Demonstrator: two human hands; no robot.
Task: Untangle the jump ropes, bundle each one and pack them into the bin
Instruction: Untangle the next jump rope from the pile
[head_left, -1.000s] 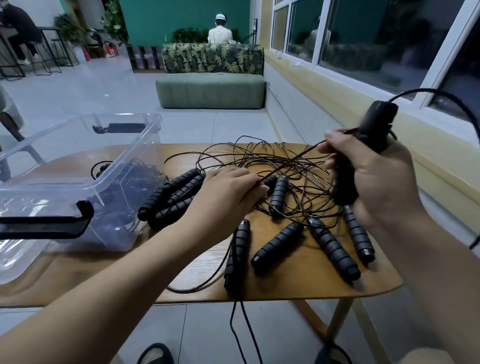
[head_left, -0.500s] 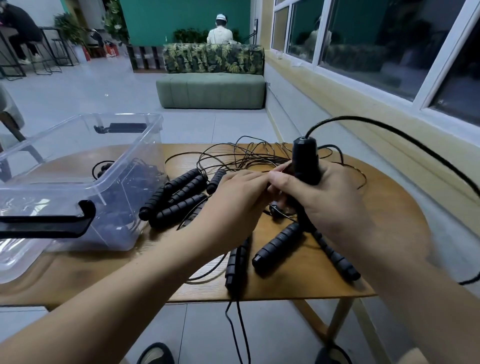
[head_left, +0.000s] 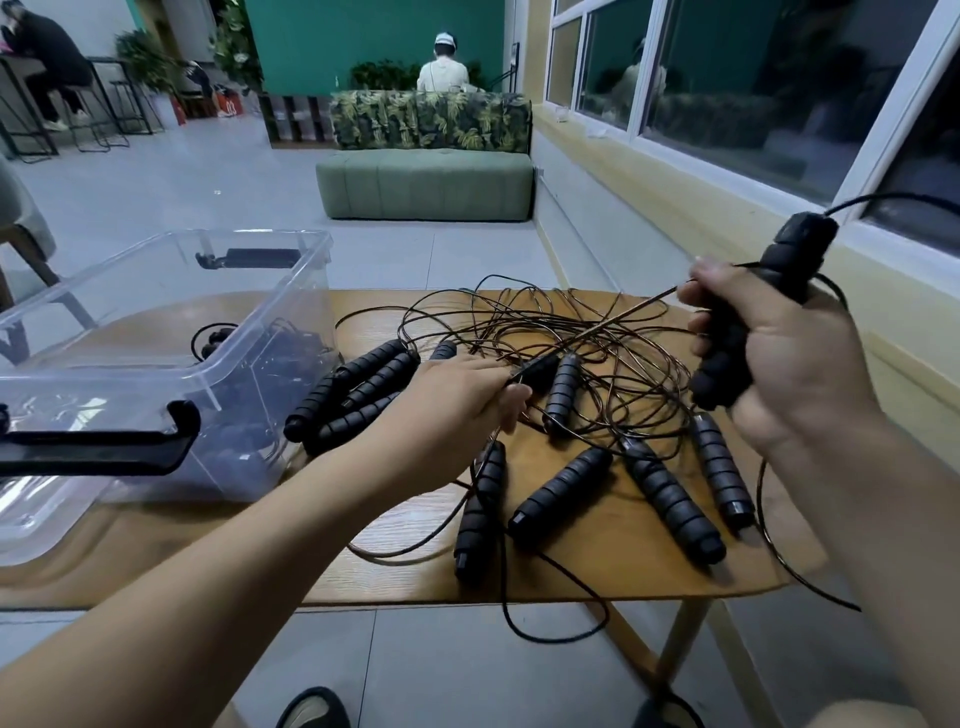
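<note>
1. Rightward and upward swings the right hand. Half a second ago it was pressed against the left hand over the middle of the table; now the two are well apart.
2. The right hand's fingers are curled round a black handle, held tilted above the table's right edge.
3. The left hand stays low at the tangle of cords, fingertips pinching one cord, which now runs taut up to the right hand.
4. This suggests one rope is being drawn clear of the tangle, so untangling is underway and bundling is still to come.
5. The loose handles lie on the table much as before. The clear bin at the left already holds dark bundled ropes, but most ropes remain outside it.
</note>
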